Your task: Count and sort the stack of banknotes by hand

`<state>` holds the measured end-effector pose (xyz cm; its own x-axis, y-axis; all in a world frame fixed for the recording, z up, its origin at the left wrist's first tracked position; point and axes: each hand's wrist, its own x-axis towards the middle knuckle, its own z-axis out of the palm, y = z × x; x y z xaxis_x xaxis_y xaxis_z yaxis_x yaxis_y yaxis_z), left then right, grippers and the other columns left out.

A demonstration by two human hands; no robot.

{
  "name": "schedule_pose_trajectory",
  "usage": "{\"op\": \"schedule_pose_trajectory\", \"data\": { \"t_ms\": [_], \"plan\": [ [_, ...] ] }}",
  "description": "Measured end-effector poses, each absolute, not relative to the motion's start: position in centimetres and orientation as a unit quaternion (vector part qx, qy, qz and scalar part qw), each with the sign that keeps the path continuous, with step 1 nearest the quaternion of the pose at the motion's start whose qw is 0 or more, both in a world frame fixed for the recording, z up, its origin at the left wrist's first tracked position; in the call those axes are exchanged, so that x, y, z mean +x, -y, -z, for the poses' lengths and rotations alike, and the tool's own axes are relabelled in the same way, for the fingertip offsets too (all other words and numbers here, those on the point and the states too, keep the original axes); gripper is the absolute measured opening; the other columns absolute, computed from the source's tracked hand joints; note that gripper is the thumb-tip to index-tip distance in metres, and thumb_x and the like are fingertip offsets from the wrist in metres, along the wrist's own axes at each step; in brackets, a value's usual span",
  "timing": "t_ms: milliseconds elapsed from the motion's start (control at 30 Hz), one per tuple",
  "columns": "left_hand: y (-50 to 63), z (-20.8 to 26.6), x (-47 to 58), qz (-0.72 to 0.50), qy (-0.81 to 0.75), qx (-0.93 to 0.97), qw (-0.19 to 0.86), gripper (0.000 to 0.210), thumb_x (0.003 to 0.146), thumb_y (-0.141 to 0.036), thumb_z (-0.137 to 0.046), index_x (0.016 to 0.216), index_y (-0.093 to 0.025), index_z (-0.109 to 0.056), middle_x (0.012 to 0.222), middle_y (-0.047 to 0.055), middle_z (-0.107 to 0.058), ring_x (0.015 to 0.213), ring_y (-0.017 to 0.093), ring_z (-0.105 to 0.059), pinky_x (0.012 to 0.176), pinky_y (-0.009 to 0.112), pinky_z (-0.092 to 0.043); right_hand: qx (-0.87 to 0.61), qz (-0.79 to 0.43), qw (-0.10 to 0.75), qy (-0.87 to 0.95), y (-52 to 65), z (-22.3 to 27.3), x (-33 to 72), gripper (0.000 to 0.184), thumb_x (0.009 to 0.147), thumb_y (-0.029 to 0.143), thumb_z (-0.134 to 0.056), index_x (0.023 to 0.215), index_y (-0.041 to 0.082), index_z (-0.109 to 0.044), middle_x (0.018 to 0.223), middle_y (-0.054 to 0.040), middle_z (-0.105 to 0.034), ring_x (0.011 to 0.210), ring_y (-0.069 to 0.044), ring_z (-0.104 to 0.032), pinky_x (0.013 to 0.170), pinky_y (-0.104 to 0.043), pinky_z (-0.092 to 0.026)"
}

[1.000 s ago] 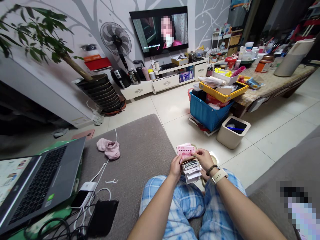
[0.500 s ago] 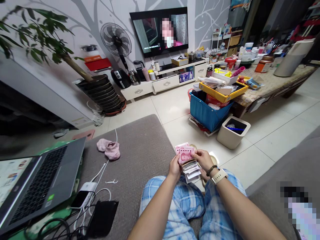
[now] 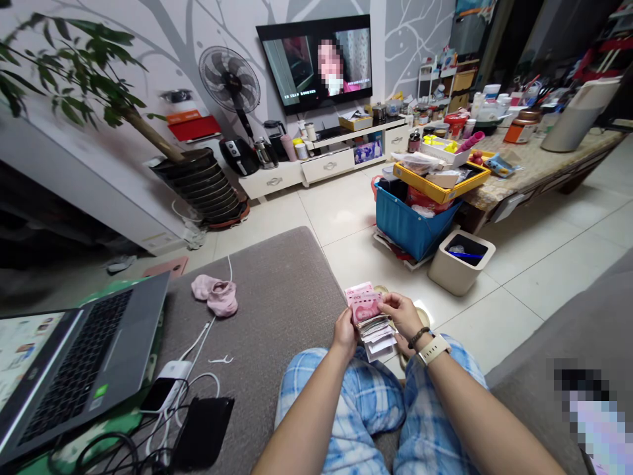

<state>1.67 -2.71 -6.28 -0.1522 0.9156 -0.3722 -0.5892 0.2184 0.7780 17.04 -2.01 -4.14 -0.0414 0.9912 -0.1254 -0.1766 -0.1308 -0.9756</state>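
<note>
Compared with one second earlier, the pink banknotes (image 3: pixel 366 310) are fanned differently: the rear note now juts out toward the grey ottoman (image 3: pixel 281 284). The left hand (image 3: pixel 345 333) grasps the notes by the edge nearest the ottoman; the right hand (image 3: pixel 401 315) pinches the front note at its opposite edge. Both, with a pale paper stack (image 3: pixel 378 338) below the notes, are just right of the ottoman, above the plaid trousers (image 3: pixel 341 396). The right hand partly hides a round object (image 3: pixel 422 318) behind it. On the ottoman lie a pink cloth (image 3: pixel 220 295), a flat black item (image 3: pixel 204 432) and a laptop (image 3: pixel 113 349). A beige bin (image 3: pixel 455 280) and blue basket (image 3: pixel 408 224) stand on the floor to its right, unmoved.
</note>
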Motion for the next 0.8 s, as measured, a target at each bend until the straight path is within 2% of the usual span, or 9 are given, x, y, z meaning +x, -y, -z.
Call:
{"op": "schedule_pose_trajectory", "data": {
  "t_ms": [167,533,800],
  "plan": [
    [2.8,6.2,1.6,-0.595,-0.468,0.183,0.628,0.028,0.062,-0.036,-0.080,0.077,-0.013,-0.075,0.077,0.007,-0.077,0.070,0.021,-0.069,0.074,0.032,-0.052,-0.474,-0.580,0.505,0.430,2.1,3.8,17.1,0.038,0.065,0.053,-0.083,0.067,0.019,-0.065,0.059,0.0015,-0.057,0.055,-0.014,-0.048,0.054,-0.028,-0.039],
    [2.9,5.8,1.5,-0.595,-0.470,0.183,0.626,0.025,0.059,-0.031,-0.081,0.075,-0.013,-0.075,0.075,0.006,-0.077,0.068,0.020,-0.068,0.071,0.031,-0.051,-0.460,-0.596,0.501,0.427,2.3,3.3,17.1,0.040,0.066,0.054,-0.081,0.065,0.020,-0.061,0.057,0.0025,-0.054,0.051,-0.012,-0.044,0.050,-0.027,-0.036],
    [3.2,4.9,1.6,-0.584,-0.463,0.166,0.646,0.031,0.059,-0.035,-0.086,0.078,-0.014,-0.075,0.083,0.009,-0.080,0.076,0.025,-0.074,0.079,0.039,-0.057,-0.450,-0.616,0.493,0.419,2.3,3.5,16.8,0.048,0.064,0.063,-0.080,0.064,0.021,-0.057,0.055,0.0031,-0.052,0.051,-0.011,-0.040,0.051,-0.027,-0.031]
  ]
}}
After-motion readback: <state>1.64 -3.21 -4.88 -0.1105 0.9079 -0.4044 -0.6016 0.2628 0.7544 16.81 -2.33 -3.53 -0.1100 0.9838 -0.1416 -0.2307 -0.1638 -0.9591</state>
